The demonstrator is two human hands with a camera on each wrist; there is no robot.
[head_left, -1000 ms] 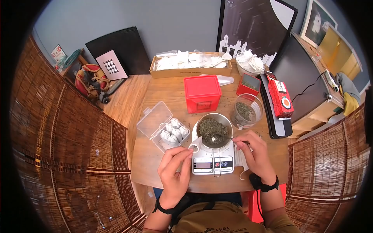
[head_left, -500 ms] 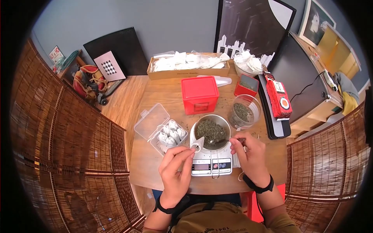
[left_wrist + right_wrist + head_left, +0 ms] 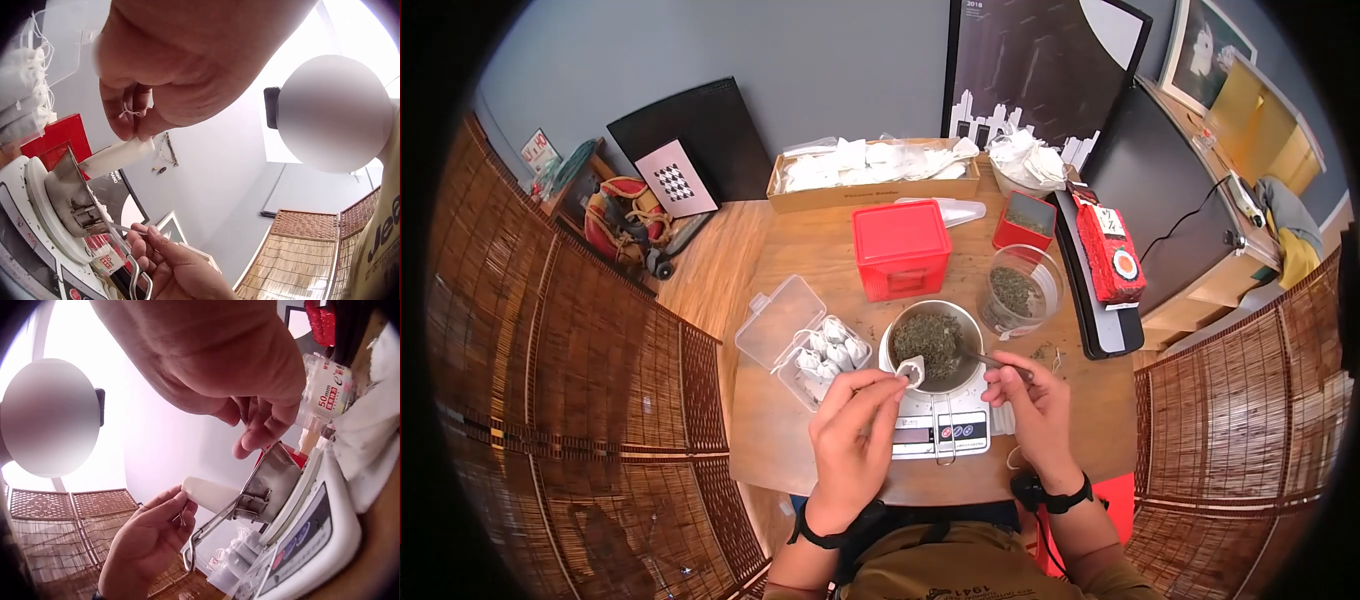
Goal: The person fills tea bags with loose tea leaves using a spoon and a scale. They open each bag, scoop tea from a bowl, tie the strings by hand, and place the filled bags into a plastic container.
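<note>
My left hand pinches a small white drawstring tea bag by its side, over the near left rim of a metal pot. The bag's mouth gapes upward; its strings dangle from the fingers in the left wrist view. My right hand grips the thin handle of a spoon, whose head reaches into the dried leaves in the pot and is mostly hidden. Below the pot is a white kitchen scale, with the pot's wire handle lying across its panel.
A clear plastic box with several filled bags stands left. Behind the pot is a closed red tin. To the right are a clear tub of leaves, an open red tin and a red packet. A cardboard box lines the back.
The tea bag has tipped so that its mouth faces up more. The right hand has shifted slightly with the spoon, which stays in the pot. The head view has moved a little.
</note>
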